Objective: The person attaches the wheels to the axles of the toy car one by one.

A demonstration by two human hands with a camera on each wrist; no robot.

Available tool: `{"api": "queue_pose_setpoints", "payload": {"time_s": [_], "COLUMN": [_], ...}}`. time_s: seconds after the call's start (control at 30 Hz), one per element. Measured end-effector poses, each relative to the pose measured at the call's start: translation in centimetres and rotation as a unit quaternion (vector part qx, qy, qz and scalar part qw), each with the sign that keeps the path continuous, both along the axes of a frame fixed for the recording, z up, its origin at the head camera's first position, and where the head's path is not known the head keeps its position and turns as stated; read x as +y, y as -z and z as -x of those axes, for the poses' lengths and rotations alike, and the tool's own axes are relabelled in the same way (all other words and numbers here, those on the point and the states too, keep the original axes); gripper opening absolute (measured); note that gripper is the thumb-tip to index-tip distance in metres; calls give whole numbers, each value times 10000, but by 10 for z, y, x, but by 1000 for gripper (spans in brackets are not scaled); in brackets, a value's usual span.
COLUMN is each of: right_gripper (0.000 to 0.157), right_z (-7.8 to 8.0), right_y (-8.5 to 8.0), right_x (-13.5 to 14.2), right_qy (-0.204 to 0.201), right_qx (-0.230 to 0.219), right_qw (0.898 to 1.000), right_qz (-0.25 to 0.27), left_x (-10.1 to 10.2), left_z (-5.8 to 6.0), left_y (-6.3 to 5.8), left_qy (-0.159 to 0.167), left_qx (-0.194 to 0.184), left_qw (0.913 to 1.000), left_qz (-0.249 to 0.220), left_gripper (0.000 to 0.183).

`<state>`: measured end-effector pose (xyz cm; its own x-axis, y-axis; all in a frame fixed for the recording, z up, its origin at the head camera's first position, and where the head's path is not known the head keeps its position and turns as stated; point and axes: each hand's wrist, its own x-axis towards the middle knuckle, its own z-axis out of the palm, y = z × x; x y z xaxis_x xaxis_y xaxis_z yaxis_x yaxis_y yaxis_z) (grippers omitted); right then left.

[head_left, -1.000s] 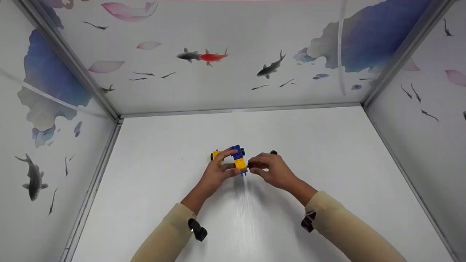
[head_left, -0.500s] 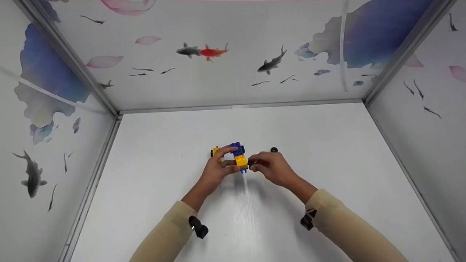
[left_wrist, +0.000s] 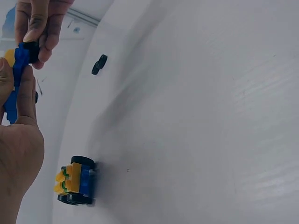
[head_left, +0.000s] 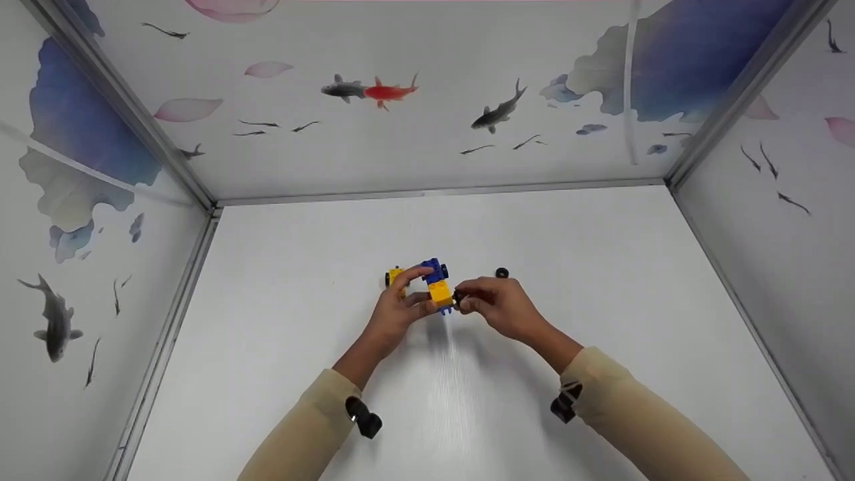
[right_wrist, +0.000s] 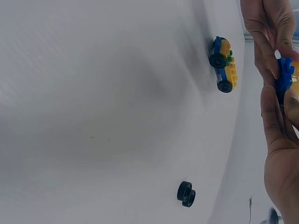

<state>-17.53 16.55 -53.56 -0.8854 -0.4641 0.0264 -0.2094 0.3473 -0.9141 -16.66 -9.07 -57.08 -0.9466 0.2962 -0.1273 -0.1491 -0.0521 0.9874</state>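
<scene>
Between thumb and fingers my left hand grips a toy car built of blue and yellow blocks, raised over the white table. One black wheel shows at the car's far end. At its near right side my right hand pinches a black wheel against the blue base. In the right wrist view the fingers of both hands meet around the blue part and hide most of the wheel. Beyond my left hand, a second block car, yellow, blue and green with black wheels, stands on the table.
Two loose black wheels lie together on the table, beyond my right hand. The white tabletop is bounded by a back wall and side walls printed with fish and petals.
Both hands stay nearly in place, with the right fingers still pinching the wheel at the car's side. The head view has tilted slightly, so the scene sits a little higher.
</scene>
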Motion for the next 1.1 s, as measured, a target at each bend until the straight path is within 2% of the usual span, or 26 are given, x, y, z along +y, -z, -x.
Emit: {"api": "queue_pose_setpoints", "payload": {"time_s": [0.43,0.7,0.9,1.1], "right_gripper": [33,33,33,33], "right_z": [0,0,0,-1], "right_y": [1,1,1,1], "right_x": [-4,-4,-4,-4], "right_qy": [218,193,116,147], "right_qx": [-147,-72,-12,41], "right_qw": [9997,9997,9998,9997], "right_qz": [26,-143,-145,-191], "left_x": [-3,-3,-2,0], "left_z": [0,-3,-3,-2], "left_y": [-2,0,1,2], "left_qy": [-159,-119,-119,-63], "left_qx": [-115,-149,-82,148], "left_qw": [9998,9998,9998,9998], "left_qz": [10,-76,-125,-80], "left_gripper": [63,64,64,63]}}
